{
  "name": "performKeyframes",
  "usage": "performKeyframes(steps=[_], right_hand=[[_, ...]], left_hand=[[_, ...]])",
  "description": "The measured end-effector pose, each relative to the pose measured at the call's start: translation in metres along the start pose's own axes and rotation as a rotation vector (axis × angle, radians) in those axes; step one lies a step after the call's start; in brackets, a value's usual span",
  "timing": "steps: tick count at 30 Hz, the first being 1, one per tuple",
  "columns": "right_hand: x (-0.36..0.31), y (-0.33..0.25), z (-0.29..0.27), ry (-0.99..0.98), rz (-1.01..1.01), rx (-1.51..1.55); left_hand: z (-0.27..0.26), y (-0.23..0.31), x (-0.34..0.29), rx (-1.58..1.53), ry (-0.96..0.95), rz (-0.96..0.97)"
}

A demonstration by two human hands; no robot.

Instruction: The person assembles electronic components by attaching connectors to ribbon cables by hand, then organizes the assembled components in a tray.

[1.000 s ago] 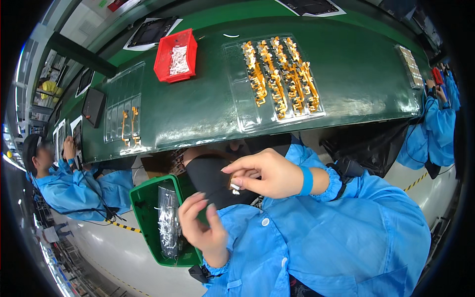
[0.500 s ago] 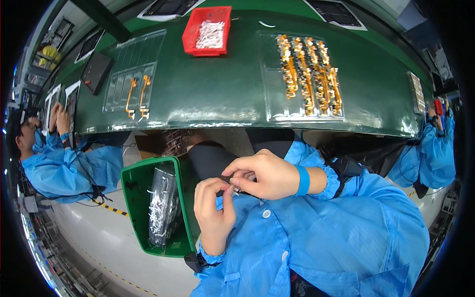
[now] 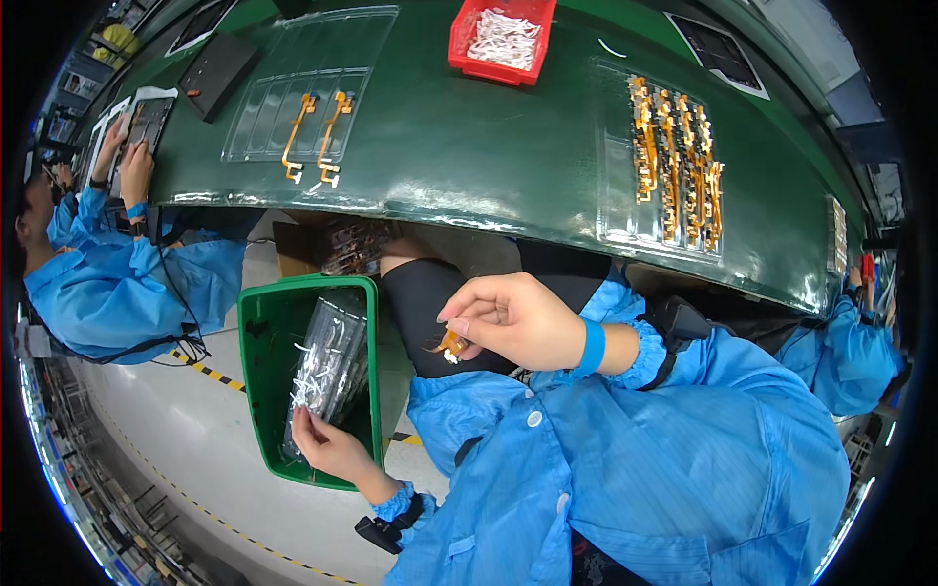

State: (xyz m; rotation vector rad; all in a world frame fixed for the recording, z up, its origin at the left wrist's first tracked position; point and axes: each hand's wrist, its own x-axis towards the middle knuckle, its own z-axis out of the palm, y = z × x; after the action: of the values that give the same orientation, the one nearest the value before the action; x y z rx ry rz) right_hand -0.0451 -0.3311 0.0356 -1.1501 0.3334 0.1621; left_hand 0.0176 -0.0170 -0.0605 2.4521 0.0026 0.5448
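Note:
My right hand point(image 3: 513, 317) is held above my lap, its thumb and fingers pinched on an orange flex cable point(image 3: 451, 341) with a white end. Down to the left, my left hand point(image 3: 330, 449) reaches over the rim of a green bin point(image 3: 256, 391), fingertips together. Whatever they may hold is lost against the white strips point(image 3: 315, 376) lying on clear plastic trays point(image 3: 344, 337) in the bin. On the table, two orange flex cables point(image 3: 332, 137) lie in a clear tray point(image 3: 259, 127). Another clear tray point(image 3: 614, 210) to the right carries several rows of flex cables point(image 3: 674, 166).
A red box point(image 3: 500, 70) of white strips stands on the green table point(image 3: 469, 146). A black box point(image 3: 217, 78) sits left. Below the table is an open carton point(image 3: 298, 244). Co-workers in blue sit at left point(image 3: 147, 283) and far right point(image 3: 840, 366).
My left hand has parted from my right and moved down-left to the green bin. The right hand stays above my lap with the flex cable, now plainly visible. The view has shifted.

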Motion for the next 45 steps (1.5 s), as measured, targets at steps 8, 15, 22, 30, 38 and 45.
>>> performKeyframes(steps=[8, 15, 22, 30, 38, 45], right_hand=[[0.013, 0.009, 0.014, -0.058, 0.055, -0.027], [0.005, 0.007, 0.012, -0.07, 0.077, 0.004], [-0.002, 0.007, 0.004, -0.021, -0.02, 0.076], [-0.008, 0.003, -0.005, -0.005, -0.057, 0.08], [-0.01, 0.002, -0.013, -0.029, -0.006, 0.114], [-0.016, 0.002, -0.019, -0.101, -0.031, 0.039]], left_hand=[[-0.016, 0.06, -0.01, -0.244, -0.161, 0.275], [0.008, 0.139, -0.008, -0.404, -0.301, 0.709], [0.012, 0.155, 0.001, -0.504, -0.424, 0.747], [0.014, 0.17, -0.002, -0.608, -0.515, 0.643], [0.016, 0.171, -0.006, -0.574, -0.488, 0.67], [0.018, 0.168, -0.007, -0.465, -0.526, 0.7]])
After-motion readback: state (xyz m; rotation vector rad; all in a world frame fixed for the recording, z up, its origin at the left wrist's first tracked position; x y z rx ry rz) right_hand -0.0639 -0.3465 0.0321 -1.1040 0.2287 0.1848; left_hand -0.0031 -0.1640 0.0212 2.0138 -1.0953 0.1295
